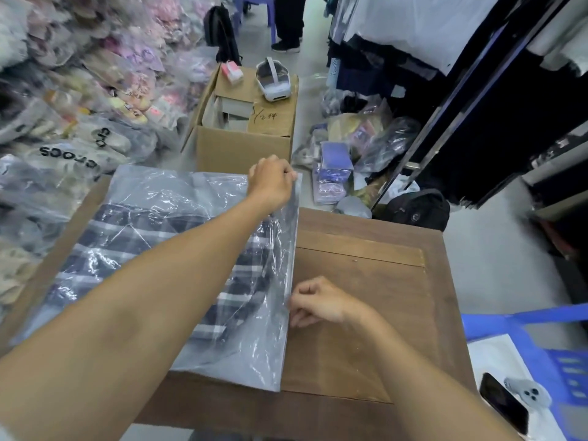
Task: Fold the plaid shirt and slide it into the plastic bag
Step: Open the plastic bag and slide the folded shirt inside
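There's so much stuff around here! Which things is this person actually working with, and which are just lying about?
In use:
plaid shirt, already inside the bag
plastic bag
left hand and right hand, both pinching the bag's right edge
wooden table

Lying about:
cardboard box
white headset
black backpack
phone
blue plastic chair

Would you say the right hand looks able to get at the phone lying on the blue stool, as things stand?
Probably yes. The right hand pinches the plastic bag edge, so it must let go first. The phone lies face-up on the same side, beside the table, with nothing visible between.
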A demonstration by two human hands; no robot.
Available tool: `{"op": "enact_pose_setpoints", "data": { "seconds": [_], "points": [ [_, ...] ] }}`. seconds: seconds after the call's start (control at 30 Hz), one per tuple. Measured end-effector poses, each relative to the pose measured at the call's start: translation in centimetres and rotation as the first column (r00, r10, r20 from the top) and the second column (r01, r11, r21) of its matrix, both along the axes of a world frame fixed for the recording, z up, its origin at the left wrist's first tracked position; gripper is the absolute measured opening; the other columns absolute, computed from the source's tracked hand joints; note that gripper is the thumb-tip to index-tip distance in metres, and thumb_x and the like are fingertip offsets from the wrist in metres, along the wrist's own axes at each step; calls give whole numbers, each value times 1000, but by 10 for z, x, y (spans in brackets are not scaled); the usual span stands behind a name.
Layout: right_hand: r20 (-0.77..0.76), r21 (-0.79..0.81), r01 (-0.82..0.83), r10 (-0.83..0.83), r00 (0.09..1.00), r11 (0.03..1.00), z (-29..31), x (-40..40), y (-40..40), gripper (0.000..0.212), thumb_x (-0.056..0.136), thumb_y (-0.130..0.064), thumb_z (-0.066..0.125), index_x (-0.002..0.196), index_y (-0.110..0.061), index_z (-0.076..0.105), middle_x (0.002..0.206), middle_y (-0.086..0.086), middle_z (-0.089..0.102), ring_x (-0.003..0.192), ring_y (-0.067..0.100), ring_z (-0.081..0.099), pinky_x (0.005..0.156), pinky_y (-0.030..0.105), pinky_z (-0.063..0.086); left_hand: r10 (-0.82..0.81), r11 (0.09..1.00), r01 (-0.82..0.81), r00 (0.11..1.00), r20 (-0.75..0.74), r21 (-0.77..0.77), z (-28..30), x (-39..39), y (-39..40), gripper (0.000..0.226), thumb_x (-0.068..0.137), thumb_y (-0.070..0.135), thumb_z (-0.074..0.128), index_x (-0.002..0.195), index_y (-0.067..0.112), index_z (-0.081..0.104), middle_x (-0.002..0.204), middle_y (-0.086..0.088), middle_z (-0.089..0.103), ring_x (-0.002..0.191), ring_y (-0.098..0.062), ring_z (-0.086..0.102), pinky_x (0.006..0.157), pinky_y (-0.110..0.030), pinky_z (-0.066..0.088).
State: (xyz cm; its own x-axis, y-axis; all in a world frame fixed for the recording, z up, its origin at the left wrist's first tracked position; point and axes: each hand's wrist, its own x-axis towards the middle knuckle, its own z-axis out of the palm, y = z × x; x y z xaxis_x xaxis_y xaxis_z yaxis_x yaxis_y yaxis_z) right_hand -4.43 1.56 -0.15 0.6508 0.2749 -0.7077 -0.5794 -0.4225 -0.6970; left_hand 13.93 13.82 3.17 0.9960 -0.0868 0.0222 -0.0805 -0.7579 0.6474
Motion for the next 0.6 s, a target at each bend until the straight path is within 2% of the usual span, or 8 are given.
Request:
{"op": "enact_pose_setpoints", "data": {
  "seconds": [0.1, 0.2, 0.27, 0.43, 0.5, 0.53, 0.6],
  "points": [
    [-153, 42, -151, 156, 976, 988, -4, -19, 2, 9, 92, -6, 62, 86, -6, 68, 78, 9, 73, 69, 16, 73, 71, 25, 62, 22, 1000, -22, 1000, -15, 7, 1, 1, -3, 22, 101, 30, 52, 96, 16, 70, 111, -1, 63, 113, -23, 50, 107, -42, 31],
    [-303, 83, -256, 270, 914, 963, -9, -32, 4, 9, 91, -2, 63, 84, -4, 68, 69, 4, 74, 64, 14, 73, 71, 25, 61, 34, 999, -34, 999, -20, 30, 3, 2, -8, 23, 101, 30, 51, 97, 17, 70, 117, -4, 62, 116, -26, 50, 104, -42, 33],
    [-379, 104, -321, 336, 862, 941, -11, -40, 6, 10, 91, 0, 65, 83, -4, 69, 71, 6, 74, 70, 17, 73, 73, 25, 61, 28, 999, -26, 999, -27, 45, 6, 0, -11, 23, 101, 30, 51, 96, 17, 70, 118, -4, 63, 116, -26, 50, 104, -41, 34],
    [-405, 113, -431, 438, 803, 895, -6, -41, -1, 3, 92, -10, 71, 88, -10, 72, 92, 11, 71, 89, 24, 70, 86, 27, 59, 5, 1000, -3, 996, -87, 29, 5, -8, -17, 19, 102, 28, 50, 97, 18, 66, 116, -4, 58, 118, -24, 47, 106, -41, 31],
    [-359, 90, -382, 388, 849, 920, -4, -33, -10, 7, 93, -21, 71, 93, -14, 69, 100, 10, 70, 96, 25, 68, 92, 31, 57, 15, 1000, -15, 994, -104, 1, 5, -9, -18, 16, 101, 28, 51, 94, 19, 63, 112, -2, 56, 116, -23, 46, 107, -42, 31],
    [-317, 80, -291, 301, 899, 953, -3, -28, -13, 16, 93, -29, 71, 98, -14, 67, 105, 10, 70, 97, 24, 70, 92, 32, 57, 16, 1000, -18, 993, -115, -13, 5, -10, -18, 16, 101, 28, 51, 92, 20, 61, 110, 0, 54, 115, -22, 46, 108, -43, 32],
    [-197, 56, -11, 22, 980, 998, 0, -16, -19, 39, 88, -41, 74, 113, -13, 63, 115, 10, 72, 98, 21, 73, 90, 33, 59, 5, 999, -10, 991, -132, -37, 4, -11, -16, 16, 100, 28, 53, 88, 22, 60, 108, 1, 54, 114, -22, 47, 107, -44, 36]
  ]
}}
